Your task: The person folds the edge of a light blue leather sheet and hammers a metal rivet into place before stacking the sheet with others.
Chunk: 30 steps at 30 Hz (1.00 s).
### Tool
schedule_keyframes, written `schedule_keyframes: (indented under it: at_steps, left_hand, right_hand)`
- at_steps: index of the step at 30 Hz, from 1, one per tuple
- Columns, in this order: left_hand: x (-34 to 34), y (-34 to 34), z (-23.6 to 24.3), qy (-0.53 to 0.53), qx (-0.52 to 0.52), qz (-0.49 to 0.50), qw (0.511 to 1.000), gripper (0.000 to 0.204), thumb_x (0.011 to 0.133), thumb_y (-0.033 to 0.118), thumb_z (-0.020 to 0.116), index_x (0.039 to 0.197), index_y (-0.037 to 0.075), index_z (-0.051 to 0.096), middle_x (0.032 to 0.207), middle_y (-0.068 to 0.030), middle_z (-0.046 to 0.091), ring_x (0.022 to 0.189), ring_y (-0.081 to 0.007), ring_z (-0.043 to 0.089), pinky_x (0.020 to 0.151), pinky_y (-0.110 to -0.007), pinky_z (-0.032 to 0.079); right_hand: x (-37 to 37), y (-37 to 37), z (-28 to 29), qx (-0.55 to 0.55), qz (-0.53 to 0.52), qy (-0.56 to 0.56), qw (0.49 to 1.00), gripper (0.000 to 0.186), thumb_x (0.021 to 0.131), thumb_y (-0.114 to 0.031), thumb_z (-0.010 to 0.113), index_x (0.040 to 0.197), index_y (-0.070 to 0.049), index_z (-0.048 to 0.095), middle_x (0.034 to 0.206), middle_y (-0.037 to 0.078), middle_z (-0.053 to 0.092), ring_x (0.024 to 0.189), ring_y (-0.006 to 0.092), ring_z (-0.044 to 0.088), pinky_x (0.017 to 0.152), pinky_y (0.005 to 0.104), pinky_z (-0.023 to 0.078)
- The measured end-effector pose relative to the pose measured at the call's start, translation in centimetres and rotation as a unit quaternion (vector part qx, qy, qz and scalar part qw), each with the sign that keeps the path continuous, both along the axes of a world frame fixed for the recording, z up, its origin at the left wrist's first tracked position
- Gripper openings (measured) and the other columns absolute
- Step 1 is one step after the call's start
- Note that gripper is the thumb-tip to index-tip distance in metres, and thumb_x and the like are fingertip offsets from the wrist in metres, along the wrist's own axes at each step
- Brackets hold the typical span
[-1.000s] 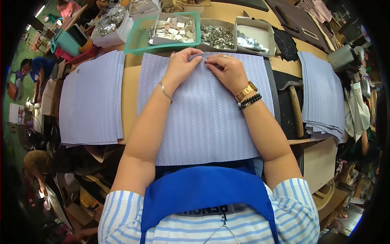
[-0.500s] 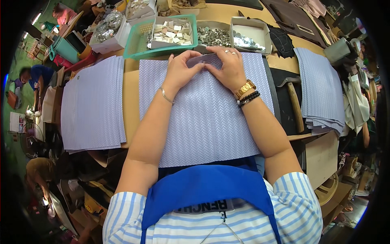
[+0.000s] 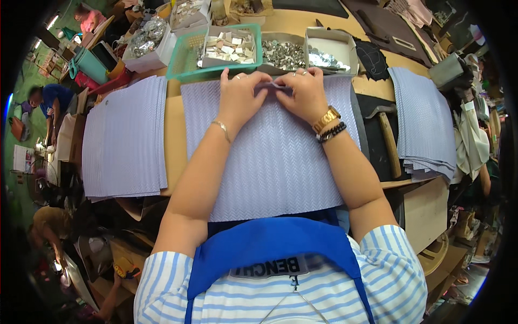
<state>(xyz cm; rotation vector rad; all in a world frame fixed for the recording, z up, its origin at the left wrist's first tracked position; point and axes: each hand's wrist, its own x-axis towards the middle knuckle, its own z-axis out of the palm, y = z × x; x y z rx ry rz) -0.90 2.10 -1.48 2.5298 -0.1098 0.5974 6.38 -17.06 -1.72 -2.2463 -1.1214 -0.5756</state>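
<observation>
A lavender sheet with an embossed herringbone weave (image 3: 275,167) lies in front of me, its near edge reaching my blue apron. At the middle of its far edge, my left hand (image 3: 243,97) grips the material between thumb and curled fingers. My right hand (image 3: 303,96) pinches the same edge just to the right, a small gap away. Between the two hands the edge is bunched up. Whether a small part sits at that spot is hidden by my fingers.
Stacks of similar lavender sheets lie left (image 3: 125,140) and right (image 3: 423,121). A hammer (image 3: 389,140) rests on black material. Beyond the sheet stand a teal basket (image 3: 181,54) with a box of pale pieces, metal parts (image 3: 283,51) and a white box (image 3: 330,38). Other people work at far left.
My fingers have curled in and my thumbs have drawn apart from the centre. The sheet's far edge is now bunched between my hands, where before it lay flatter with a flap showing.
</observation>
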Motion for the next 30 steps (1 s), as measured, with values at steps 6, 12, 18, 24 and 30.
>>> schedule_keyframes:
  at_steps: [6, 12, 18, 24, 30]
  left_hand:
    - [-5.6, -2.1, 3.5, -0.017, 0.136, -0.043, 0.990, 0.013, 0.080, 0.014, 0.075, 0.091, 0.013, 0.067, 0.083, -0.0054, 0.067, 0.081, -0.0277, 0.067, 0.088, -0.046, 0.052]
    - [-7.9, -2.9, 0.2, 0.011, 0.035, -0.087, 0.996, 0.017, 0.081, 0.018, 0.075, 0.094, 0.011, 0.069, 0.089, -0.0085, 0.068, 0.086, -0.0306, 0.069, 0.078, -0.043, 0.056]
    - [-6.7, -1.6, -1.9, -0.033, -0.031, -0.076, 0.996, 0.014, 0.087, 0.026, 0.078, 0.086, 0.013, 0.074, 0.087, -0.0037, 0.069, 0.078, -0.0283, 0.069, 0.072, -0.042, 0.055]
    - [-6.1, -2.0, -2.4, -0.063, -0.030, -0.076, 0.995, 0.012, 0.087, 0.025, 0.077, 0.085, 0.014, 0.075, 0.089, -0.0038, 0.069, 0.076, -0.0264, 0.069, 0.071, -0.042, 0.055]
    - [-6.4, -1.6, -2.3, -0.036, -0.052, -0.072, 0.995, 0.011, 0.086, 0.025, 0.077, 0.085, 0.014, 0.076, 0.090, -0.0034, 0.070, 0.077, -0.0265, 0.069, 0.072, -0.042, 0.055]
  right_hand:
    - [-5.3, -1.6, 4.6, -0.130, 0.028, -0.064, 0.989, 0.017, 0.078, -0.019, 0.082, 0.090, -0.017, 0.071, 0.085, 0.001, 0.072, 0.091, 0.0210, 0.068, 0.105, 0.0503, 0.043]
    - [-7.0, -3.8, 3.6, -0.143, 0.128, 0.062, 0.979, 0.013, 0.088, -0.019, 0.072, 0.099, -0.012, 0.076, 0.084, 0.007, 0.072, 0.087, 0.0286, 0.070, 0.083, 0.0405, 0.055]
    - [0.4, 3.5, 9.2, -0.062, 0.107, 0.167, 0.978, 0.020, 0.093, -0.024, 0.073, 0.101, -0.006, 0.078, 0.088, 0.013, 0.076, 0.074, 0.0249, 0.072, 0.070, 0.0363, 0.057]
    - [10.6, 13.0, 6.3, -0.179, -0.014, 0.105, 0.978, 0.020, 0.094, -0.031, 0.068, 0.107, -0.021, 0.080, 0.098, 0.004, 0.079, 0.094, 0.0274, 0.075, 0.083, 0.0446, 0.055]
    - [12.2, 18.4, 3.7, -0.294, -0.081, 0.097, 0.947, 0.020, 0.092, -0.033, 0.069, 0.108, -0.028, 0.080, 0.109, 0.004, 0.078, 0.110, 0.0260, 0.071, 0.098, 0.0558, 0.044]
